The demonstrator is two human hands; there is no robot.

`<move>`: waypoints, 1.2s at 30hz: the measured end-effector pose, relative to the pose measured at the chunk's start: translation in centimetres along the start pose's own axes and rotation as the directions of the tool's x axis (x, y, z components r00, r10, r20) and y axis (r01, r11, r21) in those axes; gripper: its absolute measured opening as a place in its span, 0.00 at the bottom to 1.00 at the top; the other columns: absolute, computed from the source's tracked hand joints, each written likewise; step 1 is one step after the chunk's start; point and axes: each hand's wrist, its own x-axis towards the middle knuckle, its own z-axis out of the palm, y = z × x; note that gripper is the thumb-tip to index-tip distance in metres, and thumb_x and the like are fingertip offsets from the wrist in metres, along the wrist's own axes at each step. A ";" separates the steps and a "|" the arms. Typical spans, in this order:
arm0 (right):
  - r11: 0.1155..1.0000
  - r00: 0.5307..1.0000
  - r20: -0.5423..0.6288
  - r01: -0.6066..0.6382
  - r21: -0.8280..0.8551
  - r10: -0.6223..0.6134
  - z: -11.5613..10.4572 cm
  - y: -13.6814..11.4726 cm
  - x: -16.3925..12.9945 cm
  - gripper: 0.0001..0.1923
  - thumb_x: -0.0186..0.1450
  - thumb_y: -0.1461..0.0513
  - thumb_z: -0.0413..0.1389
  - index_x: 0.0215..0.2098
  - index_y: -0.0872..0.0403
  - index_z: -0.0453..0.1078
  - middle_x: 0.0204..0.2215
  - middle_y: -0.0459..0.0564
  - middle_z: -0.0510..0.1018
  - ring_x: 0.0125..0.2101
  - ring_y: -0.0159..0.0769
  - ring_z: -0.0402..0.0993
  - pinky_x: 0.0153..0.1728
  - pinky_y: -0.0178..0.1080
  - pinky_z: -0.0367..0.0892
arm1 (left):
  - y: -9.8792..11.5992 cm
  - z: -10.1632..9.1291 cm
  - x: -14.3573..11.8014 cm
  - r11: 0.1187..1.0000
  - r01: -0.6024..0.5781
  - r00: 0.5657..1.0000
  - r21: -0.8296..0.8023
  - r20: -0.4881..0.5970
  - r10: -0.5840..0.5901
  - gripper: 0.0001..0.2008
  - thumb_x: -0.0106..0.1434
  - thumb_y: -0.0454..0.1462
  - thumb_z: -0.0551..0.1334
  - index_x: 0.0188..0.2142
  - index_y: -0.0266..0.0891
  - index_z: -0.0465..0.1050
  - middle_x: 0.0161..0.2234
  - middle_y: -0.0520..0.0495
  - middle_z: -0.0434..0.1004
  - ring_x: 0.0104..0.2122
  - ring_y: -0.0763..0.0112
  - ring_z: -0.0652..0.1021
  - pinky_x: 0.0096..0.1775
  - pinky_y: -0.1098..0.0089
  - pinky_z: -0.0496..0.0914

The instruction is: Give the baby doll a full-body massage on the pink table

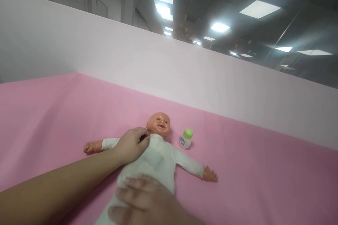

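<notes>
A baby doll (158,161) in a white cloth suit lies on its back with both arms stretched out. My left hand (133,145) is closed around the doll's shoulder beside the neck, thumb and fingers curled. Over the doll's lower belly is my right hand (148,197), blurred by motion, with its fingers spread apart; whether it touches the cloth I cannot tell. Near the doll's head stands a small clear bottle (184,142) with a green cap and a printed label. The doll's legs are mostly out of frame.
A pink sheet (250,175) covers the surface under the doll. Behind it rises a low white partition (185,74). Beyond are a door (104,1) and a dark ceiling with lit panels.
</notes>
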 end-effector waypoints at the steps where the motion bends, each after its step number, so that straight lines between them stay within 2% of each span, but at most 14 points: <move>1: 0.999 0.999 0.030 -0.038 0.025 0.037 -0.3 0.5 -0.2 0.22 0.74 0.48 0.52 0.63 0.43 0.65 0.64 0.44 0.72 0.65 0.39 0.65 0.70 0.45 0.51 | -0.1 0.1 0.0 1.000 0.002 1.000 -0.005 0.001 -0.002 0.10 0.67 0.42 0.57 0.34 0.43 0.75 0.34 0.48 0.81 0.35 0.61 0.79 0.38 0.65 0.69; 4: 0.968 0.973 0.088 -0.223 0.116 0.214 -2.4 1.6 -0.8 0.34 0.70 0.46 0.57 0.70 0.43 0.57 0.69 0.48 0.64 0.70 0.47 0.55 0.72 0.55 0.41 | -0.2 0.2 -0.1 1.000 0.010 1.000 -0.018 0.006 -0.010 0.09 0.67 0.41 0.58 0.34 0.43 0.74 0.34 0.49 0.81 0.34 0.62 0.79 0.37 0.65 0.69; 7: 0.903 0.913 0.158 -0.399 0.161 0.376 -4.6 2.2 -1.2 0.35 0.70 0.45 0.55 0.72 0.42 0.55 0.73 0.49 0.55 0.73 0.51 0.44 0.71 0.62 0.36 | -0.2 0.3 -0.1 0.999 0.008 1.000 -0.031 0.011 -0.007 0.09 0.68 0.41 0.58 0.34 0.43 0.74 0.33 0.50 0.80 0.34 0.62 0.78 0.36 0.65 0.69; 9: 0.871 0.881 0.175 -0.465 0.158 0.439 -5.3 2.6 -1.2 0.34 0.72 0.45 0.53 0.72 0.43 0.55 0.73 0.49 0.52 0.73 0.51 0.42 0.71 0.63 0.36 | -0.2 0.2 -0.2 0.999 0.006 1.000 -0.039 0.009 -0.005 0.09 0.68 0.41 0.58 0.34 0.43 0.75 0.33 0.50 0.80 0.34 0.62 0.78 0.37 0.66 0.69; 17: 0.794 0.813 0.084 -0.581 0.179 0.576 -4.3 4.7 -1.9 0.33 0.72 0.47 0.52 0.72 0.47 0.56 0.73 0.48 0.55 0.74 0.49 0.41 0.71 0.60 0.42 | -0.2 0.2 -0.1 0.998 -0.001 1.000 -0.060 -0.005 0.001 0.08 0.67 0.40 0.58 0.34 0.43 0.75 0.34 0.50 0.81 0.36 0.62 0.78 0.39 0.64 0.69; 21: 0.735 0.754 0.021 -0.645 0.209 0.656 -4.1 5.6 -2.4 0.31 0.73 0.50 0.51 0.71 0.48 0.57 0.72 0.51 0.57 0.72 0.47 0.49 0.70 0.56 0.50 | -0.4 0.6 -0.2 0.992 -0.006 1.000 -0.123 -0.024 0.003 0.08 0.67 0.39 0.58 0.35 0.43 0.75 0.34 0.51 0.81 0.36 0.62 0.79 0.40 0.64 0.70; 23: 0.673 0.682 -0.027 -0.713 0.200 0.731 -4.3 6.1 -2.4 0.29 0.74 0.51 0.49 0.70 0.49 0.60 0.68 0.53 0.65 0.68 0.48 0.60 0.67 0.53 0.57 | -0.4 0.7 -0.2 0.987 -0.007 0.999 -0.160 -0.042 0.000 0.06 0.66 0.38 0.59 0.36 0.44 0.75 0.35 0.52 0.81 0.36 0.63 0.79 0.41 0.64 0.71; 25: 0.589 0.588 -0.057 -0.793 0.155 0.807 -4.5 6.5 -2.3 0.26 0.74 0.51 0.46 0.67 0.49 0.64 0.61 0.55 0.74 0.61 0.50 0.70 0.60 0.53 0.65 | -0.3 0.7 -0.1 0.982 -0.004 0.998 -0.191 -0.070 -0.009 0.07 0.65 0.38 0.59 0.41 0.44 0.75 0.37 0.52 0.81 0.37 0.63 0.80 0.40 0.65 0.71; 27: 0.521 0.517 -0.067 -0.847 0.102 0.853 -4.7 6.7 -2.2 0.24 0.75 0.51 0.44 0.63 0.48 0.68 0.55 0.55 0.79 0.55 0.51 0.75 0.53 0.52 0.68 | 0.0 0.5 -0.1 0.979 -0.012 0.996 -0.202 -0.089 -0.007 0.09 0.65 0.37 0.59 0.44 0.44 0.74 0.37 0.52 0.81 0.37 0.63 0.80 0.41 0.65 0.72; 29: 0.501 0.496 -0.068 -0.862 0.079 0.865 -4.7 6.9 -2.3 0.22 0.75 0.52 0.42 0.56 0.48 0.72 0.50 0.55 0.82 0.51 0.51 0.77 0.48 0.49 0.70 | 0.7 0.0 -0.4 0.982 -0.049 0.994 -0.182 -0.105 0.030 0.09 0.65 0.37 0.58 0.43 0.44 0.75 0.37 0.50 0.81 0.37 0.63 0.80 0.40 0.64 0.72; 31: 0.512 0.507 -0.070 -0.855 0.086 0.859 -4.5 7.0 -2.3 0.21 0.76 0.52 0.41 0.50 0.48 0.74 0.45 0.53 0.83 0.46 0.48 0.79 0.44 0.46 0.69 | 2.1 -0.5 -1.3 0.978 -0.139 0.985 -0.153 -0.120 0.122 0.09 0.64 0.36 0.58 0.41 0.42 0.75 0.36 0.48 0.80 0.35 0.62 0.79 0.39 0.63 0.71; 33: 0.525 0.519 -0.081 -0.845 0.100 0.851 -4.4 7.1 -2.5 0.20 0.76 0.53 0.41 0.48 0.49 0.74 0.43 0.52 0.83 0.44 0.46 0.78 0.43 0.44 0.69 | 4.0 -0.8 -2.8 0.939 -0.302 0.952 -0.165 -0.103 0.289 0.09 0.61 0.35 0.59 0.40 0.41 0.75 0.33 0.47 0.80 0.33 0.62 0.78 0.37 0.64 0.71; 34: 0.530 0.523 -0.088 -0.841 0.107 0.848 -4.3 7.2 -2.5 0.20 0.76 0.53 0.42 0.48 0.49 0.74 0.43 0.52 0.83 0.44 0.46 0.78 0.43 0.43 0.68 | 5.0 -0.7 -3.7 0.888 -0.406 0.911 -0.218 -0.022 0.411 0.08 0.60 0.34 0.59 0.39 0.41 0.74 0.33 0.47 0.80 0.33 0.62 0.79 0.38 0.64 0.72; 36: 0.535 0.526 -0.101 -0.837 0.117 0.845 -4.2 7.4 -2.6 0.19 0.76 0.53 0.42 0.49 0.49 0.74 0.44 0.52 0.83 0.46 0.45 0.78 0.45 0.43 0.67 | 6.8 -0.4 -5.2 0.738 -0.561 0.762 -0.376 0.114 0.638 0.10 0.58 0.35 0.59 0.39 0.42 0.74 0.31 0.46 0.80 0.31 0.62 0.80 0.37 0.64 0.73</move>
